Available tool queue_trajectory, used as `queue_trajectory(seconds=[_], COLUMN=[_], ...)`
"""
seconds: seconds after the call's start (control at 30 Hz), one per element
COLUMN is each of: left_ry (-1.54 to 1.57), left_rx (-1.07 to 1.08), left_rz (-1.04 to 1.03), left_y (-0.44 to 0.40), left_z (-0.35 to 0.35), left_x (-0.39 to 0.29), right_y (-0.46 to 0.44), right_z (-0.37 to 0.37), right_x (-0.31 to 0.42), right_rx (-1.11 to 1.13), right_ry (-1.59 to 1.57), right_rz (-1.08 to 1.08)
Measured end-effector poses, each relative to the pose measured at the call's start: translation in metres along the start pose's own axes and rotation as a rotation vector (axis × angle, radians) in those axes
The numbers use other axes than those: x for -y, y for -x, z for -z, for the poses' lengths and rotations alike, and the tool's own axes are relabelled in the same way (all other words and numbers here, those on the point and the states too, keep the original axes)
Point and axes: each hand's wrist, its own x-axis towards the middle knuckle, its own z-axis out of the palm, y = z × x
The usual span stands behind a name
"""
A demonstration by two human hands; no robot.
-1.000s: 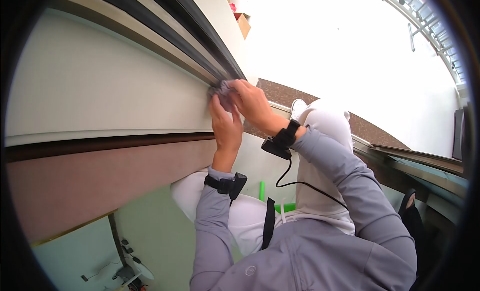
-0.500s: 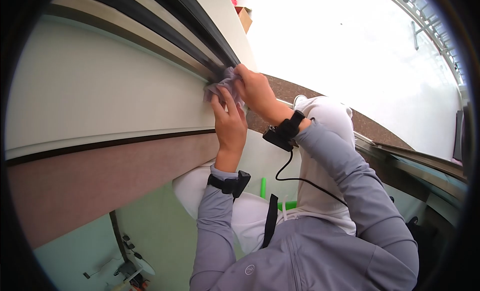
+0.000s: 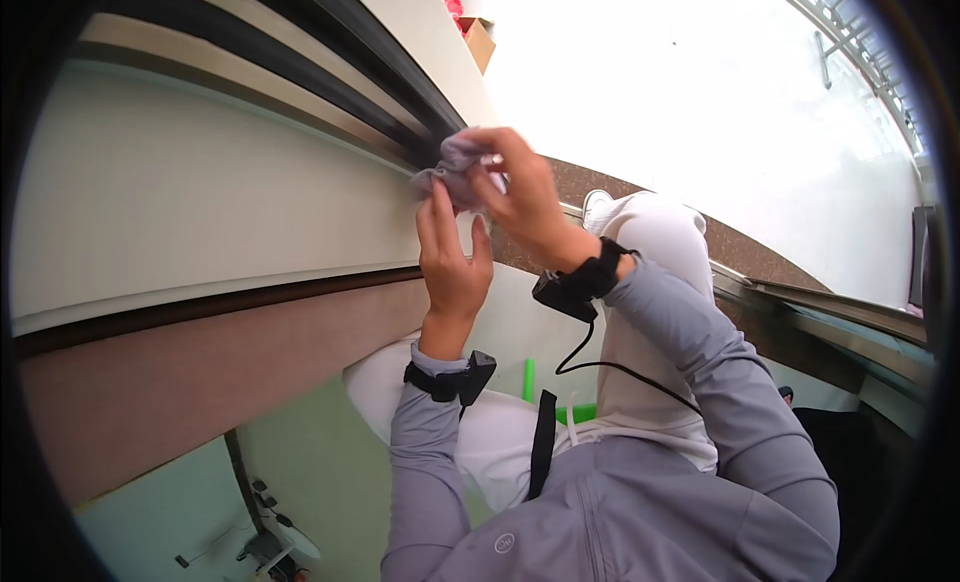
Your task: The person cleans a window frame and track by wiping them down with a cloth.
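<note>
Grey cloth (image 3: 460, 167) bunched at the fingertips. Left hand (image 3: 455, 267) loosely open, tips just touching it; right hand (image 3: 525, 197) pinching a fold. Just past the fingers, dark strips (image 3: 375, 57): slack folds might snag on an edge.

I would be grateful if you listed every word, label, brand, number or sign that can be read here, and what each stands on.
No text can be read in this view.
Round emblem on the grey jacket: the mark inside is too small to make out.
Cloth at the hands: no lettering that I can make out.
Black device on the right wrist: no legible marking.
</note>
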Motion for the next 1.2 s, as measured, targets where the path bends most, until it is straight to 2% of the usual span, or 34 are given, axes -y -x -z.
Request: queue_trajectory(seconds=[0.03, 0.17, 0.27, 0.5, 0.63, 0.73, 0.83, 0.97, 1.1, 1.2], left_ry=[0.030, 0.128, 0.170, 0.052, -0.073, 0.035, 0.071, 0.040, 0.043, 0.125], left_rx=[-0.018, -0.042, 0.056, 0.167, 0.158, 0.329, 0.399, 0.317, 0.295, 0.185], left_rz=[-0.083, -0.155, -0.079, -0.031, -0.028, 0.186, 0.218, 0.148, 0.216, 0.241], left_y=[-0.003, -0.007, -0.013, -0.008, -0.004, 0.000, 0.002, 0.007, 0.002, -0.008], left_z=[0.006, -0.002, -0.002, -0.024, -0.040, -0.046, -0.067, -0.072, -0.054, -0.038], left_x=[-0.006, -0.010, -0.013, -0.004, 0.001, 0.010, 0.044, 0.058, 0.035, 0.013], right_y=[-0.005, -0.019, -0.025, -0.017, -0.013, -0.004, 0.015, 0.030, 0.020, 0.001], right_z=[0.006, 0.001, -0.013, -0.008, -0.012, -0.010, -0.016, -0.024, -0.024, -0.017], right_x=[0.006, 0.015, -0.031, -0.044, -0.061, -0.085, -0.136, -0.143, -0.118, -0.076], right_rx=[-0.074, -0.180, -0.073, 0.094, 0.099, 0.218, 0.244, 0.109, 0.072, 0.038], right_ry=[-0.020, -0.039, 0.035, 0.198, 0.219, 0.351, 0.436, 0.381, 0.284, 0.168], right_rz=[0.112, 0.151, -0.021, -0.220, -0.102, -0.143, -0.152, -0.192, -0.236, -0.240])
